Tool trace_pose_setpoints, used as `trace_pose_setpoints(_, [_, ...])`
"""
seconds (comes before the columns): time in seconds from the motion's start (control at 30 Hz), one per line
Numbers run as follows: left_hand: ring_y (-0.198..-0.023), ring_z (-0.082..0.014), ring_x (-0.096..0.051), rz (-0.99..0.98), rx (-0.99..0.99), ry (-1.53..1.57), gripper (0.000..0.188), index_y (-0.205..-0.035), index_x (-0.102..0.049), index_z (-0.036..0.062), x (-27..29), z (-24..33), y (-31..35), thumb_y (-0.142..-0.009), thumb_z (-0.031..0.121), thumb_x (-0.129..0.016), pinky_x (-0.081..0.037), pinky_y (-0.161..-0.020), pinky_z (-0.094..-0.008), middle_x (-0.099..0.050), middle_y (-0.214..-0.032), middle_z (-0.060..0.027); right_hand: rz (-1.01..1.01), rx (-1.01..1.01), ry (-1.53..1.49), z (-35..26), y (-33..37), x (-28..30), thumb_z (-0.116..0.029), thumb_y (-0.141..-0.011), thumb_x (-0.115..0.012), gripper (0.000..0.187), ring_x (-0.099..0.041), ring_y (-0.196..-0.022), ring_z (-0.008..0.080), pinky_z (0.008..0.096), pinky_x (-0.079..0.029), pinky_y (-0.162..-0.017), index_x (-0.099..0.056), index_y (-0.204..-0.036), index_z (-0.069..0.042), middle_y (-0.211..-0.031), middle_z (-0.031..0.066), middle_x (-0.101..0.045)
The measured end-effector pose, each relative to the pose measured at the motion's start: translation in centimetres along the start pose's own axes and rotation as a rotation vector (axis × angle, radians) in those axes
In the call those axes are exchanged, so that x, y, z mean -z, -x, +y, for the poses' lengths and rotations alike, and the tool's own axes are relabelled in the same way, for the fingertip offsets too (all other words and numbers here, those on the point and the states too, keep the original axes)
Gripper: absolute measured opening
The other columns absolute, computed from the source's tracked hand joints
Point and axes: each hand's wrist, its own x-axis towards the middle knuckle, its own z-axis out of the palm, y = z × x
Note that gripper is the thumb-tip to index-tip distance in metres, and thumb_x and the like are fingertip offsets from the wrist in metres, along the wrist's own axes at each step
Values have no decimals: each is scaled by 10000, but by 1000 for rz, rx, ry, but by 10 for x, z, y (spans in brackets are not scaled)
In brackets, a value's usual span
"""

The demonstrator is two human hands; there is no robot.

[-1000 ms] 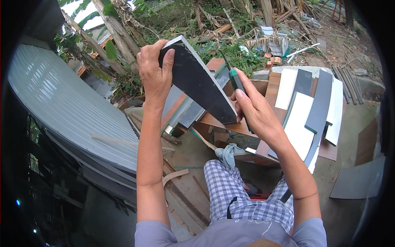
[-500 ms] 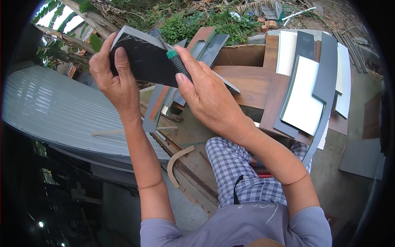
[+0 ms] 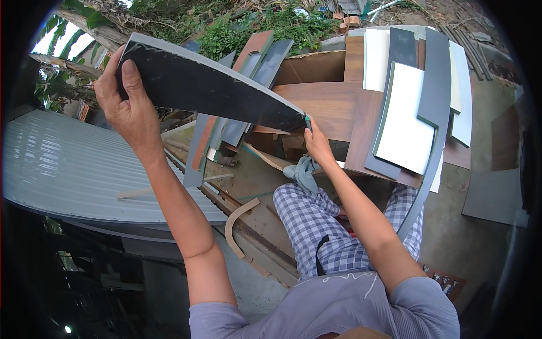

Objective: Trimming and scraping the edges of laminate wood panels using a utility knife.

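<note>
A long dark board [image 3: 209, 85] with a pale grey edge is held up before me, tapering to the right. My left hand [image 3: 131, 99] is closed around its wide left end, thumb lying on the dark face. At the narrow right end, my right hand [image 3: 318, 144] is closed on a utility knife [image 3: 308, 124] with a green and black handle. Its green tip is against or very close to the board's corner; the blade cannot be made out. A grey-blue cloth [image 3: 305, 174] lies just below my right hand, by my knee.
Brown wood-grain panels [image 3: 324, 113] lie to the right, with a white panel [image 3: 403, 121] and a curved dark grey panel [image 3: 437, 79] on top. Narrow offcuts [image 3: 271, 65] are stacked behind the board. Corrugated metal sheeting [image 3: 73, 164] slopes at left; a curved strip [image 3: 232, 226] lies on the ground.
My right hand and the knife have slid along the board from its middle to its far right end. My left hand has moved a little left with the board, and the cloth has come into sight.
</note>
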Motion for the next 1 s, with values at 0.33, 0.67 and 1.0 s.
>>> trace_pose_setpoints(0.33, [-899,-189,-522,-32,-21,-4,370,-1061,-629,128,-11,-33,-18,-868,431,-538,-406,-804,-308,-535,-936,-64,-182,-431,-91,32,-13,3,-240,-910,-393,442,-613,-781,272,385,-526,-603,-352,-1300,-35,-943,212,-587])
trace_pose_setpoints(0.67, [-735,-128,-527,44,500,12,477,-878,-594,-16,47,-147,15,-766,440,-680,-424,-695,-245,-581,-811,-53,-229,-571,-766,35,-20,13,-279,-953,-350,312,-551,-668,155,321,-551,-566,-425,-1172,-70,-887,111,-552])
trace_pose_setpoints(1.0, [-671,-87,-487,134,655,73,454,-870,-578,14,92,-185,75,-778,449,-666,-412,-642,-218,-551,-762,-10,-363,-532,-878,30,-36,-5,-273,-960,-338,248,-531,-616,122,286,-542,-542,-462,-1070,-89,-836,74,-574])
